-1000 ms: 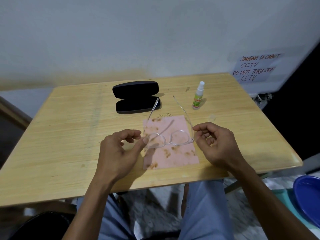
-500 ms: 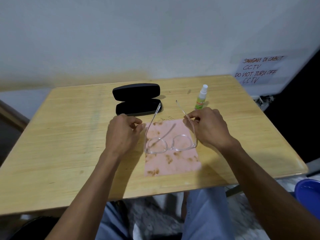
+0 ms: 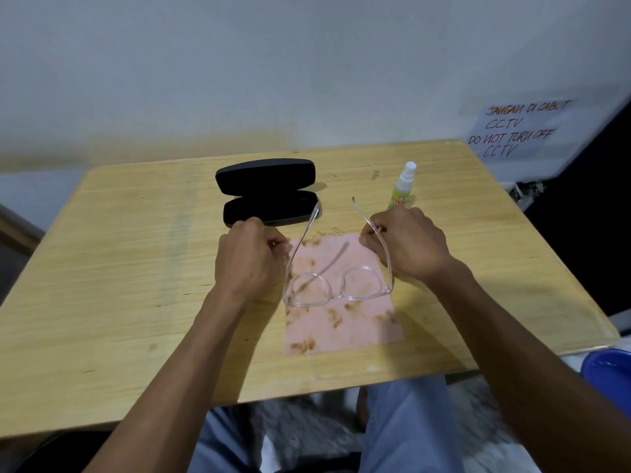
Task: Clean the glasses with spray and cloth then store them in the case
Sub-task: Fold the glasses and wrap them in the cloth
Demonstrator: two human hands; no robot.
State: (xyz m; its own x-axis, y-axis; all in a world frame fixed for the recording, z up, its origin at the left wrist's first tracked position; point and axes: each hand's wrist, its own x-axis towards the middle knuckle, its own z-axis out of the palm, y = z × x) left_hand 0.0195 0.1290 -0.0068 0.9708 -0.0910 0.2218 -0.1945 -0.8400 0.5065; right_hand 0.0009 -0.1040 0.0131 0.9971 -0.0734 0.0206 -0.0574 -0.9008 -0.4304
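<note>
Clear glasses (image 3: pixel 336 285); right hand (image 3: pixel 408 245) hides its grip point.

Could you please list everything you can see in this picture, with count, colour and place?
table: one, light wood, fills the middle.
glasses case: one, black, open, far side of table.
spray bottle: one, green with white top, upright, far right.
cloth: one, pink with brown marks, flat at the centre.
glasses: one pair, clear frame, temples open, over the cloth.
paper sign: one, white, on the wall at right.
blue dish: one, at the right edge.
left hand: at the left temple.
right hand: holding the right temple.
</note>
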